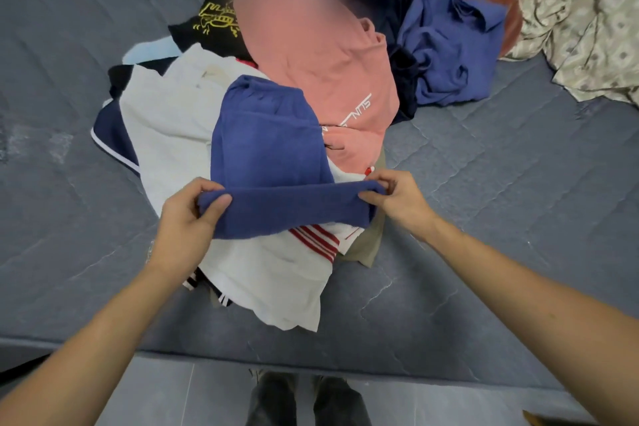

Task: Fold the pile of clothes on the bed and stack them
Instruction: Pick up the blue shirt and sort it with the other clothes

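Clothes in a loose pile [276,135] lie on the grey quilted mattress of the bed [501,183], and on top of them is the blue terry-cloth garment [269,149] that is being folded now. The fingers [221,201] of the left hand [186,218] are curled and pinch the left end of its near folded edge, thumb on top. The fingers [371,197] of the right hand [397,201] pinch the right end of the same edge in the same way. The edge is stretched straight between the two hands, a little above the white shirt with red stripes [311,239] under it. The far part of the blue garment rests on the pile, partly over the pink shirt with white lettering [328,62].

To do this step well, I think both hands should keep an equal pull, so the edge stays straight and no wrinkle goes into the fold. Then they should carry the edge forward and lay it on the far part, with the corners matching. It is better to do the fold on a flat part of the bed, because the pile is uneven and soft. A second blue crumpled cloth [449,45] and a patterned beige bedsheet [587,10] lie at the far right. No finished stack is visible, so the task seems to be near its beginning.
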Demonstrator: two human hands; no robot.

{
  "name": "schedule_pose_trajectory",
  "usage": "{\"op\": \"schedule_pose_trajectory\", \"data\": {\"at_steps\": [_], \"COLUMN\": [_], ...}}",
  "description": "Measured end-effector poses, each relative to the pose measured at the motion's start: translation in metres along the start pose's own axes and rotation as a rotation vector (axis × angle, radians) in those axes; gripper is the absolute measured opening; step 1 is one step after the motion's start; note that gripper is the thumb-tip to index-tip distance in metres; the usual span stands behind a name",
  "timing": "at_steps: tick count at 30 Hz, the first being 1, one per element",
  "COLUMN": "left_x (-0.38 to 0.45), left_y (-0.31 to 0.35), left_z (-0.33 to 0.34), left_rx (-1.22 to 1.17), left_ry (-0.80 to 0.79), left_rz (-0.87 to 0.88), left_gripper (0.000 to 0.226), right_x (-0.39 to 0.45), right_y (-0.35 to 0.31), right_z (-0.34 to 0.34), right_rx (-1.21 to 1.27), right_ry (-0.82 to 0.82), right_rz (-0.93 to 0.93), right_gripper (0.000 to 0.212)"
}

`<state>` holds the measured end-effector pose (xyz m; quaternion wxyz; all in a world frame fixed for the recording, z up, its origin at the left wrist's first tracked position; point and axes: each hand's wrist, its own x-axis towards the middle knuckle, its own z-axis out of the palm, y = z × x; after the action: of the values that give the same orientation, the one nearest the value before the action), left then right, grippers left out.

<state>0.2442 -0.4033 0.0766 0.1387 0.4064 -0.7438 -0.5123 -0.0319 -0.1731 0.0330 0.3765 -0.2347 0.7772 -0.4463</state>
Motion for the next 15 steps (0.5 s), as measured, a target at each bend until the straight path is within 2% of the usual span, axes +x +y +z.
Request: {"op": "schedule_pose_trajectory", "data": {"at_steps": [4, 6, 10, 15], "left_x": [0.066, 0.101, 0.171, 0.217], "left_y": [0.020, 0.032, 0.052, 0.054], "left_z": [-0.003, -0.005, -0.007, -0.001], "left_rx": [-0.019, 0.004, 0.076, 0.225], "left_ry": [0.076, 0.099, 0.166, 0.206], "left_rz": [-0.035, -0.020, -0.029, -0.109], "left_gripper": [0.013, 0.010, 0.010, 0.008], "right_x": [0.056, 0.086, 0.141, 0.180], "right_y": [-0.026, -0.040, -0.065, -0.068], "right_z": [0.003, 0.006, 0.013, 0.034], "right_rx": [-0.033, -0.053, -0.073, 0.106], "right_ry": [0.091, 0.135, 0.223, 0.341], "right_rz": [-0.044, -0.054, -0.086, 0.071], "right_gripper": [0.012, 0.006, 0.011, 0.015]}}
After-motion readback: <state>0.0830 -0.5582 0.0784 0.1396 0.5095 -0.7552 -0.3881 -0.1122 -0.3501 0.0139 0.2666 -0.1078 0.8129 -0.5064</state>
